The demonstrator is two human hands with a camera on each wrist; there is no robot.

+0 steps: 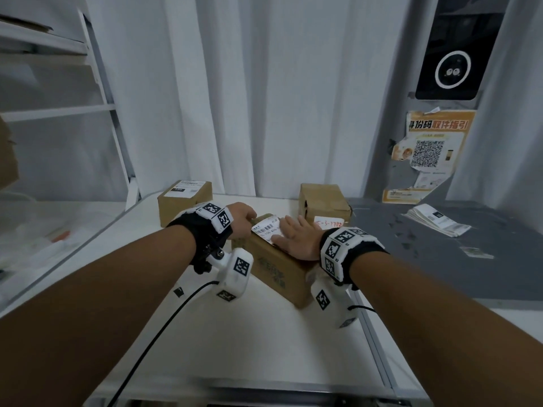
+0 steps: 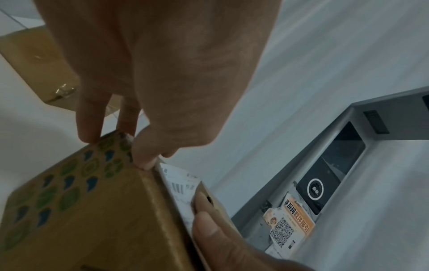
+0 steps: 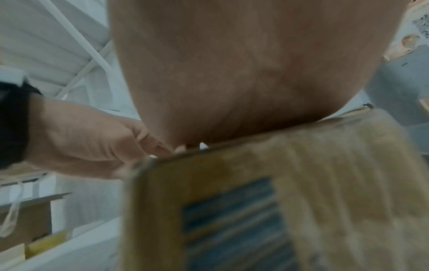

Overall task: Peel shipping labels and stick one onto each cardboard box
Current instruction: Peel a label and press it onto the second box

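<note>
Label is going onto the middle box now. Right hand (image 1: 296, 237) lies flat w/ fingers straight & spread, palm pressing the shipping label (image 1: 266, 227) down on top of the near box (image 1: 276, 268); the label shows just past its fingertips and thumb, toward the left hand. Left hand (image 1: 242, 215) sits at the box's far-left corner, fingers curled down over the edge; in the left wrist view the fingertips (image 2: 144, 161) touch the corner right beside the label's end. Looks like steadying the box or tacking that end down, can't tell which.

Progress, judged from what shows: back-left box (image 1: 185, 198), beyond the left knuckles, already carries a white label on top. Back-right box (image 1: 323, 204), just past the right fingertips, shows a white tag w/ red writing on its front, but no printed label visible on top, so prob. still to do. Stack of labels (image 1: 437, 221) lies well off to the right of the right wrist on the grey surface.

Left on this box: smooth the label out fully.
</note>
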